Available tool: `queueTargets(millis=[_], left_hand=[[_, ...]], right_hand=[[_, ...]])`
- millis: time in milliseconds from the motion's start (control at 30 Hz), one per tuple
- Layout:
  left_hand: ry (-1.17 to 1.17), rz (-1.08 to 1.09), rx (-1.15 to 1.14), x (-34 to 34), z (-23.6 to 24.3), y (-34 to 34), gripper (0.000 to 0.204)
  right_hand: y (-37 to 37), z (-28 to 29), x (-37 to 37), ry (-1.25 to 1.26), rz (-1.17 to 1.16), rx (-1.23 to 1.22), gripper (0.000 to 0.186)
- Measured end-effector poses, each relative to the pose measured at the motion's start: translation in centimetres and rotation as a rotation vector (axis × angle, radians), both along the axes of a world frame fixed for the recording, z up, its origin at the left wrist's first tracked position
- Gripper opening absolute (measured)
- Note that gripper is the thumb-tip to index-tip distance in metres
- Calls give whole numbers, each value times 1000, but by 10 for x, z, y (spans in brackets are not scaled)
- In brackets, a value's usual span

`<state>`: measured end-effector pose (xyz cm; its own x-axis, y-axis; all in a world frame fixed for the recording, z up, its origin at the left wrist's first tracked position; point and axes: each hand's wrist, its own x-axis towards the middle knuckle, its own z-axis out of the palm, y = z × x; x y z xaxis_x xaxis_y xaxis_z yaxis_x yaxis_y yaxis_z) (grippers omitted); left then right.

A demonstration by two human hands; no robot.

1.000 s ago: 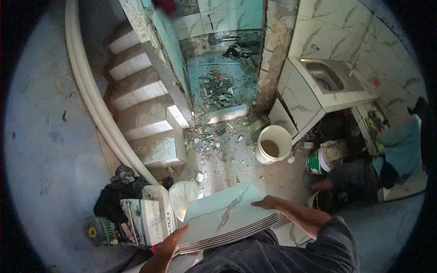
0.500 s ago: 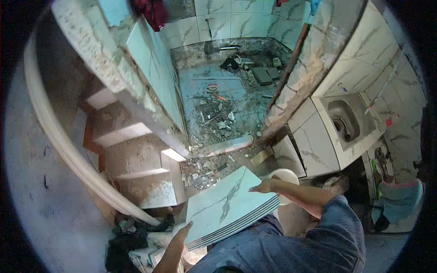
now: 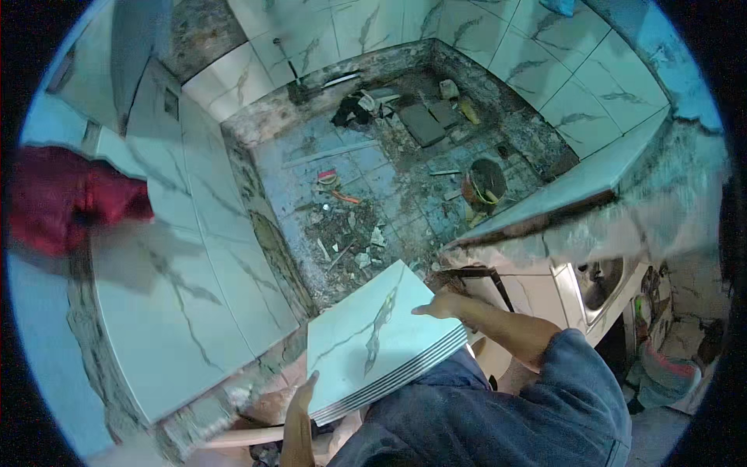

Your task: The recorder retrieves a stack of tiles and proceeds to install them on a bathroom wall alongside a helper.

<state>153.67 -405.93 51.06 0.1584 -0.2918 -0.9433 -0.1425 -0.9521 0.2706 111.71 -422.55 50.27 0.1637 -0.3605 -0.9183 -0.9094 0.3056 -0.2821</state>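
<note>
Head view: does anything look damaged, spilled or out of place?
Yes. Rubble lies scattered across the floor, and the far wall tiles stop above a bare, rough strip, so the room looks half stripped. The stack in the left hand and right hand shows no obvious damage.

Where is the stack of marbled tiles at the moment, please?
In the head view, the tile stack is at lower centre, held between the left hand and right hand.

Holding a stack of veined tiles (image 3: pixel 372 331) in front, with left hand (image 3: pixel 302 397) at one edge and right hand (image 3: pixel 442 304) at the opposite edge. Facing rubble (image 3: pixel 362 253) on a dirty floor (image 3: pixel 375 183) beyond both hands, with dark red cloth (image 3: pixel 74 198) well left of the left hand.
</note>
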Motion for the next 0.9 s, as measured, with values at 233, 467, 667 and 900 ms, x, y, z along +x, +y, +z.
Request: queueTargets(millis=[233,467,667,900], left_hand=[[-107,-433,-12,7,33,-212,80],[83,-233,12,-8,57,-364,73],[-202,-664,-492,37,-62,-483,73],[147,-372,-4,97,-145,-586,76]], right_hand=[[-91,41,-26,-8,-405,-59,94],[-195,41,-25,125,-489,9,82],[-343,3,6,5,-217,-161,70],[-499,-82,31,11,-219,90,52]])
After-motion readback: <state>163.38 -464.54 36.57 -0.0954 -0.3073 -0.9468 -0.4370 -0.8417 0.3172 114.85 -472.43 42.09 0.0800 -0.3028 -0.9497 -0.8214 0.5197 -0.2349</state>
